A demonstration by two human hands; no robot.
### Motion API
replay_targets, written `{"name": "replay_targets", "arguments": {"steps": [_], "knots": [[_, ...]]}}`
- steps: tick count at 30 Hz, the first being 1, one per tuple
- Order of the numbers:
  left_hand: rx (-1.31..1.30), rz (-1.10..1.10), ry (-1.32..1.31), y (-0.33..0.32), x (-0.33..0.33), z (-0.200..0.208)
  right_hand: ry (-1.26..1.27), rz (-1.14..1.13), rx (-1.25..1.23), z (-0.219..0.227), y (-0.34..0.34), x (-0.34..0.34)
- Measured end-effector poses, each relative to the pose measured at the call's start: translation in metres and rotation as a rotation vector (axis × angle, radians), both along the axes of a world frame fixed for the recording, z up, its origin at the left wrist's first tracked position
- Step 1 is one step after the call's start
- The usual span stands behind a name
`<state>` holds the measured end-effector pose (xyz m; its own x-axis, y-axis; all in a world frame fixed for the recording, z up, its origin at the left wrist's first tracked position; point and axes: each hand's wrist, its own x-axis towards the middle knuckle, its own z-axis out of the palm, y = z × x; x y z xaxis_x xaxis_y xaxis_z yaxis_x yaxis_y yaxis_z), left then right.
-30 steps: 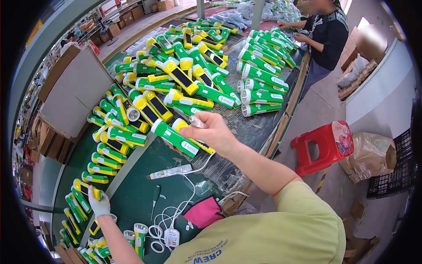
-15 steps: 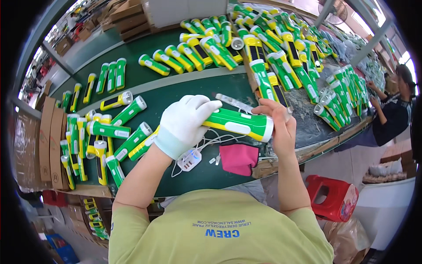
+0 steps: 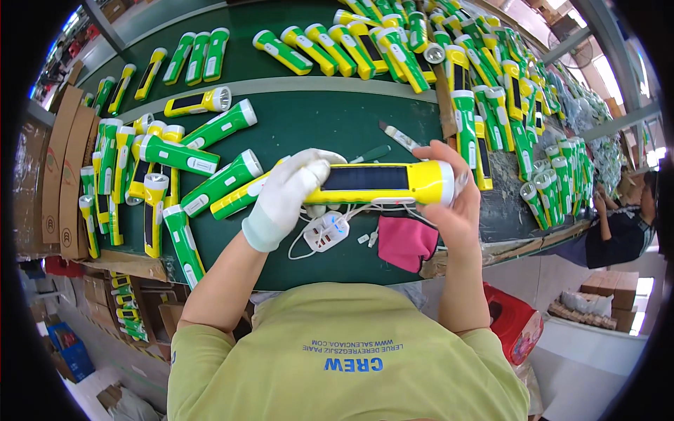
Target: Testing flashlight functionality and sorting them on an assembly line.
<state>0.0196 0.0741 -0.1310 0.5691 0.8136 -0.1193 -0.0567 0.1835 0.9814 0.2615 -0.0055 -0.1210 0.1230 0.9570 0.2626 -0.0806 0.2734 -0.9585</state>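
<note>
Left hand (image 3: 288,198) in a white knit glove, closed over the tail end of a long yellow plastic torch with a dark solar panel along its side (image 3: 379,184). Right hand (image 3: 453,203) bare, fingers curled round the white-rimmed head end of the same torch, thumb on top. Torch held level between both hands at the centre of the frame, just above the dark green table top (image 3: 309,126), not resting on it.

Directly beneath the torch, a white multi-socket charging block with a blue glow (image 3: 326,233), thin white cables trailing from it. To its right, a folded pink cloth (image 3: 406,242) at the table's near edge. Just above the right hand's fingertips, a small grey-handled knife (image 3: 398,135) and a dark pen-like tool (image 3: 371,154), both flat on the green surface.

At left of the frame, a loose cluster of green-and-white and yellow plastic torches (image 3: 175,158), some crossing one another. Along the upper edge and down the right side, dense rows of more green and yellow torches (image 3: 484,77). At far left, flattened brown cardboard sheets (image 3: 60,175) leaning beside the table. At lower right, a red plastic stool (image 3: 509,319) on the floor. At far right, another person in dark clothing (image 3: 618,231) at the table's end.
</note>
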Motion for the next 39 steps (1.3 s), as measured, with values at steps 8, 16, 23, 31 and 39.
{"name": "replay_targets", "arguments": {"steps": [8, 16, 23, 31, 39], "knots": [[0.889, 0.136, 0.478, 0.022, -0.010, -0.003, -0.118, -0.040, -0.315, -0.006, 0.036, -0.019], [-0.162, 0.080, -0.092, 0.005, 0.020, -0.023, -0.079, -0.088, -0.033, -0.021, 0.057, -0.022], [-0.566, 0.200, -0.353, -0.004, 0.009, -0.047, -0.086, -0.118, -0.161, -0.024, 0.019, -0.013], [-0.455, 0.184, -0.309, -0.007, 0.024, -0.043, -0.609, -0.051, 0.099, -0.025, -0.005, -0.038], [-0.146, 0.267, -0.127, -0.001, 0.047, -0.032, -1.360, -0.089, 0.499, -0.009, 0.035, -0.035]]}}
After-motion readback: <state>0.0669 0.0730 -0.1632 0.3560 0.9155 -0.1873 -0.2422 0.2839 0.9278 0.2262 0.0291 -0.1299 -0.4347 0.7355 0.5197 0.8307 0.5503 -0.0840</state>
